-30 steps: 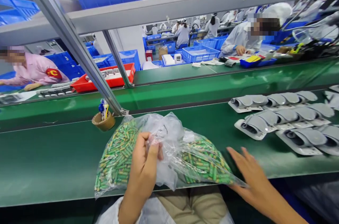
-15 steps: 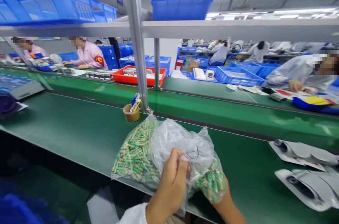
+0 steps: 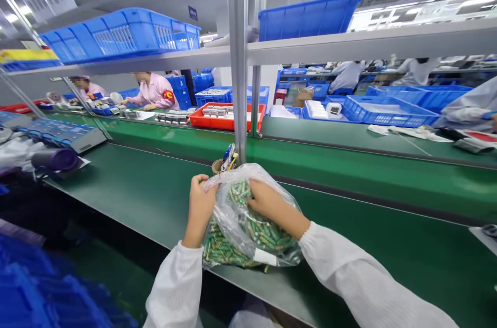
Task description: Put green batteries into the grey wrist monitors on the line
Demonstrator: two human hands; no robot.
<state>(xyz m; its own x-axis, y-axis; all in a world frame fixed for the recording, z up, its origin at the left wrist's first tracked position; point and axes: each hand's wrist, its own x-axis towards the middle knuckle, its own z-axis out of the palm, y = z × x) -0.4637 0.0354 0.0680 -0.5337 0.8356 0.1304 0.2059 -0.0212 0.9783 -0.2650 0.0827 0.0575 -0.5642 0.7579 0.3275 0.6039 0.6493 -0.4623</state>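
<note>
A clear plastic bag (image 3: 229, 217) full of small green stick-like parts (image 3: 267, 235) rests at the front edge of the green bench, its mouth spread open. My left hand (image 3: 200, 204) is closed on the bag's rim at the left. Through the mouth reaches my right hand (image 3: 272, 206), its curled fingers among the green parts. Those fingertips are partly hidden, so I cannot make out what they hold. A white label (image 3: 265, 257) shows low on the bag.
Behind the bag, a tape roll (image 3: 217, 165) with pens stands by a metal post (image 3: 238, 85). Blue baskets (image 3: 308, 17) sit on the overhead shelf. At left are a purple roll (image 3: 58, 160) and a grey-blue panel (image 3: 73, 134). Several co-workers sit across the line.
The bag has been opened and turned. My left hand has gone from the bunched plastic to the rim, and my right hand from beneath the bag into its mouth. The view shifted left.
</note>
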